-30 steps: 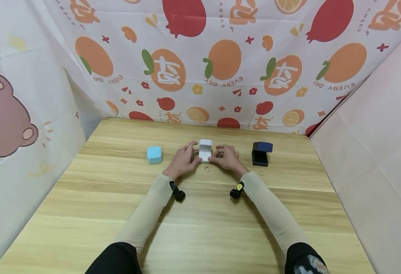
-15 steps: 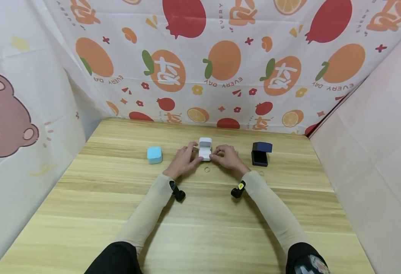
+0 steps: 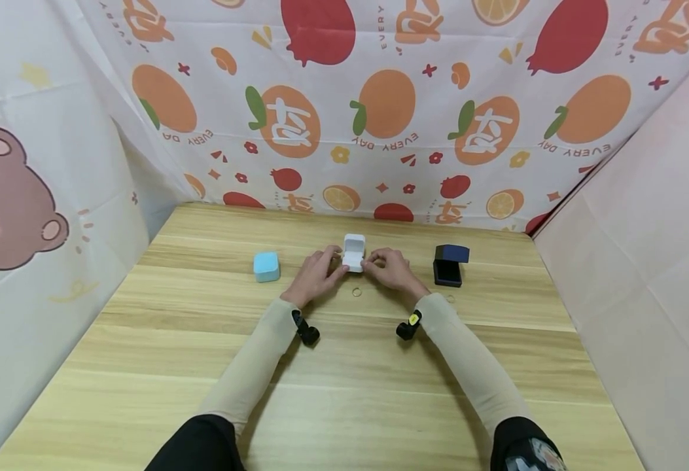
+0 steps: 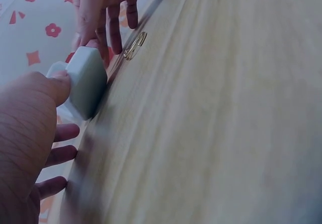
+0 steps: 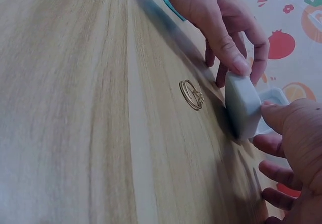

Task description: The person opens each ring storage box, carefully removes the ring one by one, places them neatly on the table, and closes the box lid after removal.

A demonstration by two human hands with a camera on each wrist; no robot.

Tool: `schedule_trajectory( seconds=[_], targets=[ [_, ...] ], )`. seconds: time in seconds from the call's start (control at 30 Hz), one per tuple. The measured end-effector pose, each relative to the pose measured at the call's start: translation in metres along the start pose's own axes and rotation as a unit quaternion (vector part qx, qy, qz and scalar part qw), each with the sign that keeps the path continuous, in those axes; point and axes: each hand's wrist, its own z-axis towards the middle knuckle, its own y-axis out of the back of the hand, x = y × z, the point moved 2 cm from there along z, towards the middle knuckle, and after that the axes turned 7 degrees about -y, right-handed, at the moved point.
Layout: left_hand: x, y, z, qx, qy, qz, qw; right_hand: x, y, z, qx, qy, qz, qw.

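A small white ring box (image 3: 353, 263) stands with its lid raised between both hands in the head view. My left hand (image 3: 315, 278) grips its left side, thumb on the near corner. On the opposite side my right hand (image 3: 392, 271) holds it, with the thumb at the near right corner. The left wrist view shows the white box (image 4: 85, 85) pinched from both sides, close over the table. A thin gold-coloured ring (image 5: 191, 94) lies on the wood in front of it, seen in the right wrist view.
A light blue box (image 3: 266, 267), lid down, sits to the left. To the right stands a dark navy box (image 3: 447, 271) with its lid up, and a second faint ring (image 3: 450, 299) lies before it. A fruit-print cloth (image 3: 344, 131) hangs behind the wooden table (image 3: 344, 405).
The white box has shifted slightly away from me, toward the back cloth, and its inside shows more. Both hands stay on it. The rings and the other boxes have not moved.
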Motion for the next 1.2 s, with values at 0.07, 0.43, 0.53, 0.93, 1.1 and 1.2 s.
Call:
schedule_trajectory(
  seconds=[0.07, 0.43, 0.53, 0.93, 1.1, 1.2],
  targets=[
    [-0.0016, 0.0005, 0.0003, -0.006, -0.005, 0.003, 1.0, -0.0001, -0.0004, 0.0002, -0.002, -0.001, 0.002, 1.0],
    [-0.0084, 0.0031, -0.0001, -0.019, -0.005, 0.016, 0.9997, 0.0013, -0.002, 0.0008, -0.007, -0.014, 0.005, 0.9999],
    [-0.008, 0.0024, 0.0008, -0.019, 0.001, 0.017, 0.9997, 0.0008, -0.0025, 0.0011, -0.007, -0.013, 0.006, 0.9999],
    [-0.0103, 0.0013, 0.0026, -0.032, 0.003, 0.026, 0.9992, -0.0001, -0.0019, 0.0025, -0.01, -0.017, 0.025, 0.9995],
    [-0.0067, -0.0009, 0.0035, -0.034, -0.004, 0.026, 0.9991, 0.001, -0.0007, 0.0012, -0.012, -0.026, 0.031, 0.9991],
    [-0.0045, -0.0008, 0.0047, -0.035, -0.008, 0.018, 0.9992, 0.0028, 0.0009, 0.001, -0.015, -0.026, 0.029, 0.9991]
  ],
)
